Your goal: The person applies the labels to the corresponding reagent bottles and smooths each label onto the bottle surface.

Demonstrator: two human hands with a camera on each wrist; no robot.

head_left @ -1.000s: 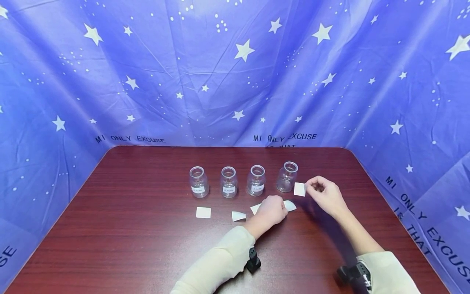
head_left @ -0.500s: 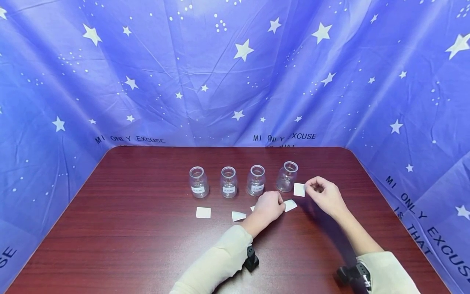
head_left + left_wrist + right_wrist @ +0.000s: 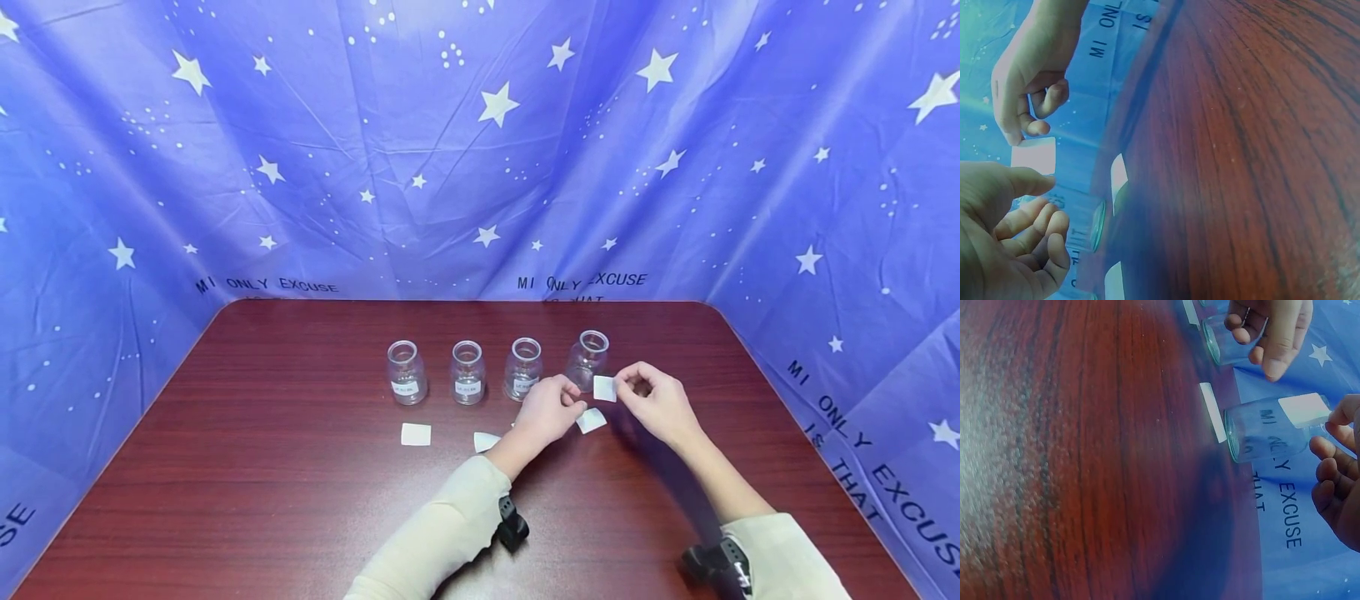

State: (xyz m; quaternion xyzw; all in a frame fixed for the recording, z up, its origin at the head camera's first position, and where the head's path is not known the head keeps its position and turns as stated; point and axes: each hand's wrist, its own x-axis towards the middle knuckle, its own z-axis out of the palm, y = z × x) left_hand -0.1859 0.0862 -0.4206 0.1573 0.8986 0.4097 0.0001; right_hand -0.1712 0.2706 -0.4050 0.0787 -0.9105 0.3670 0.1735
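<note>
My right hand [image 3: 660, 402] pinches a small white label [image 3: 605, 388] by its right edge, thumb and forefinger together. The label is held up in front of the plain glass jar [image 3: 589, 354], the rightmost in the row; I cannot tell whether they touch. Close by on the left, my left hand [image 3: 551, 410] hovers with thumb and fingers apart, holding nothing, as the left wrist view shows. A white paper piece [image 3: 592, 420] lies on the table just beside its fingertips. The right wrist view shows the label [image 3: 1305, 410] overlapping the jar [image 3: 1266, 430].
Three more glass jars stand upright to the left, each with a printed label: the left jar [image 3: 406, 371], the middle jar [image 3: 468, 372] and the right jar [image 3: 522, 367]. White paper pieces [image 3: 416, 434] lie before them, one partly behind my left arm. A starry blue curtain [image 3: 450, 150] surrounds the table [image 3: 247, 467].
My left hand has let go of the paper piece on the table and lifted toward the label. My right hand has shifted slightly left with the label, which now tilts a little.
</note>
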